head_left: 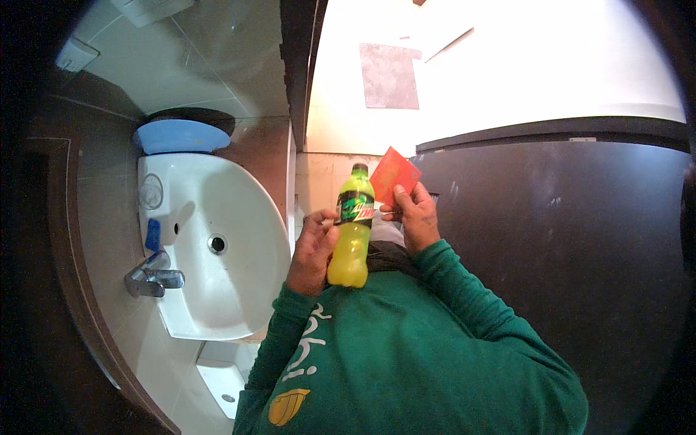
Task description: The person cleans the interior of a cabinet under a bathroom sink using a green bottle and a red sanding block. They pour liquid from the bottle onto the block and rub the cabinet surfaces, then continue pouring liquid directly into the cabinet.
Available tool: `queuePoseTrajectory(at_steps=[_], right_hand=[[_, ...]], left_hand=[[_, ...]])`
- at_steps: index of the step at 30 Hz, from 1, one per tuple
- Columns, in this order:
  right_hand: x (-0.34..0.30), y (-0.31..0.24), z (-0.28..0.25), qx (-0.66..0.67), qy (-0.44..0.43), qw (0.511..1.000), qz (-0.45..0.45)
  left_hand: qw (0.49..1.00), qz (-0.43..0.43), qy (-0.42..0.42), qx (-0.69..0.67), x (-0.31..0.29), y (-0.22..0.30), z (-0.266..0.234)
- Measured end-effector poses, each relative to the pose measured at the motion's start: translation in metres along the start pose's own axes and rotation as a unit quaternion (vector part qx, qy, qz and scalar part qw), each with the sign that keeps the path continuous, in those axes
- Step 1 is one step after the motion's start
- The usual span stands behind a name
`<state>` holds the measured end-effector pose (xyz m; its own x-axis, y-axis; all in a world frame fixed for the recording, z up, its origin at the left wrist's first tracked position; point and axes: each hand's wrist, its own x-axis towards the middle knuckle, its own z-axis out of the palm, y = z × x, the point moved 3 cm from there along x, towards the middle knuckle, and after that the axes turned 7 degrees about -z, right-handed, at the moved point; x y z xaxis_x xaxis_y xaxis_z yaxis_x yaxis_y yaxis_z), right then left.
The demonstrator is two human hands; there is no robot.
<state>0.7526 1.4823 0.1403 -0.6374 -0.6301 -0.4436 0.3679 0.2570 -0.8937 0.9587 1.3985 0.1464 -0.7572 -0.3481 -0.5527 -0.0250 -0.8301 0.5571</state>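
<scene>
My left hand (312,250) grips a plastic soda bottle (350,254) from its left side, with some of the fingers hidden behind it. The bottle stands nearly upright in front of my chest, holds yellow-green liquid and has a dark cap and a green and black label. In my right hand (417,220) a flat red-orange card or packet (394,177) is pinched by its lower corner, thumb on top. It is held beside the bottle's neck, tilted like a diamond.
At left is a white washbasin (250,210) with a chrome tap (154,275), a blue cloth or sponge (153,235) and a drinking glass (151,191) on its rim. A light blue basin (181,136) leans behind it. A dark panel (551,268) fills the right side.
</scene>
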Motion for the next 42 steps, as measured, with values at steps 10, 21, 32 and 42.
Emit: queuePoseTrajectory(at_steps=[10, 21, 32, 42], right_hand=[[-0.005, -0.001, 0.003, 0.107, 0.037, 0.99, -0.083], [0.015, 0.03, -0.09, 0.068, 0.05, 0.996, 0.031], [0.039, 0.13, -0.14, 0.217, 0.013, 0.972, 0.089], [-0.004, 0.261, -0.135, -0.088, -0.158, 0.97, 0.163]], left_hand=[[0.989, 0.003, -0.044, 0.139, 0.033, -0.014, 0.045], [0.994, -0.054, 0.082, 0.048, 0.063, -0.07, 0.071], [0.983, 0.098, 0.068, 0.141, 0.087, -0.049, 0.09], [0.971, 0.013, 0.103, 0.216, 0.099, -0.064, -0.004]])
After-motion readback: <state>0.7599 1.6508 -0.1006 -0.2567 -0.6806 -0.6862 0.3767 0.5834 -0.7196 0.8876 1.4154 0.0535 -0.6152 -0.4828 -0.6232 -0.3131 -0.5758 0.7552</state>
